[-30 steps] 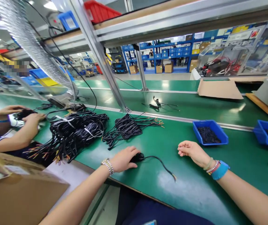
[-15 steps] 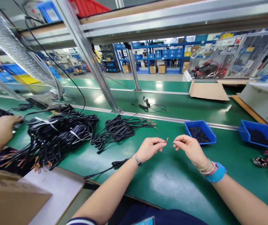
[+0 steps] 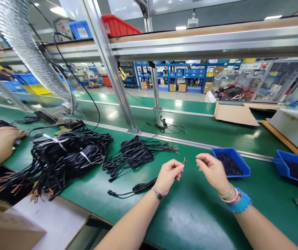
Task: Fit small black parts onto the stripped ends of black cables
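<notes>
My left hand (image 3: 170,173) is closed on a black cable (image 3: 142,188), whose thin coloured wire ends (image 3: 184,160) stick out past the thumb and forefinger. The cable's coil and plug end trail on the green bench to the left of my wrist. A little to the right, apart from the wires, my right hand (image 3: 210,170) has thumb and forefinger pinched together; whatever is between them is too small to make out. Just behind it stands a blue bin (image 3: 245,172) of small black pieces. A bundle of black cables (image 3: 137,151) with bare coloured ends lies beyond my left hand.
A larger tied heap of black cables (image 3: 68,149) lies to the left, near a co-worker's hands (image 3: 5,139). A second blue bin (image 3: 280,166) stands at the right. Metal posts (image 3: 112,76) and a foil duct (image 3: 31,55) rise behind; a cardboard box (image 3: 10,225) is at lower left.
The view has tilted up. My right hand has drawn slightly away from the wire ends, widening the gap between my hands. My left hand still grips the cable.
</notes>
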Tool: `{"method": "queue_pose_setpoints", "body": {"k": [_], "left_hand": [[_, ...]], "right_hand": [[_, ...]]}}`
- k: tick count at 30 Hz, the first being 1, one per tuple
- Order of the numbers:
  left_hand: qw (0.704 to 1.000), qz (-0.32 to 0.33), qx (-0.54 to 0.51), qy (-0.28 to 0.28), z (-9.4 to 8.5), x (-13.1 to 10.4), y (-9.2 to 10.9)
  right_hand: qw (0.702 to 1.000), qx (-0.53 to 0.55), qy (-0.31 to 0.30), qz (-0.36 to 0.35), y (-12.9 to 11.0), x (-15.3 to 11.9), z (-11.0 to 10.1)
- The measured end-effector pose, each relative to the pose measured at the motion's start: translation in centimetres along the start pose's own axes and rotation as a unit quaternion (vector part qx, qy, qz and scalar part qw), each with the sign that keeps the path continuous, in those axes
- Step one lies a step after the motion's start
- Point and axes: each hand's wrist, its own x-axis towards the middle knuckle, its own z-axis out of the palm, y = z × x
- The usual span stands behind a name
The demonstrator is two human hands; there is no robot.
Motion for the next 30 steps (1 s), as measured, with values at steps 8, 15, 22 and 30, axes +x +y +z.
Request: {"method": "queue_pose_setpoints", "body": {"k": [8, 15, 22, 30], "left_hand": [[1.000, -0.015, 0.025, 0.004, 0.2, -0.3, 0.9], [0.998, -0.017, 0.030, -0.048, 0.5, -0.6, 0.5], [0.993, -0.031, 0.097, -0.062, 0.6, -0.7, 0.0], [0.988, -0.015, 0.134, -0.074, 0.6, -0.9, 0.2]], "right_hand": [[0.932, -0.355, -0.072, -0.031, 1.6, 2.6, -7.5], [0.988, -0.031, -0.151, 0.008, -1.5, 0.1, 0.7], [0.989, -0.038, -0.119, -0.079, -1.2, -0.4, 0.4], [0.988, 0.020, -0.153, 0.004, -1.2, -0.2, 0.2]]}}
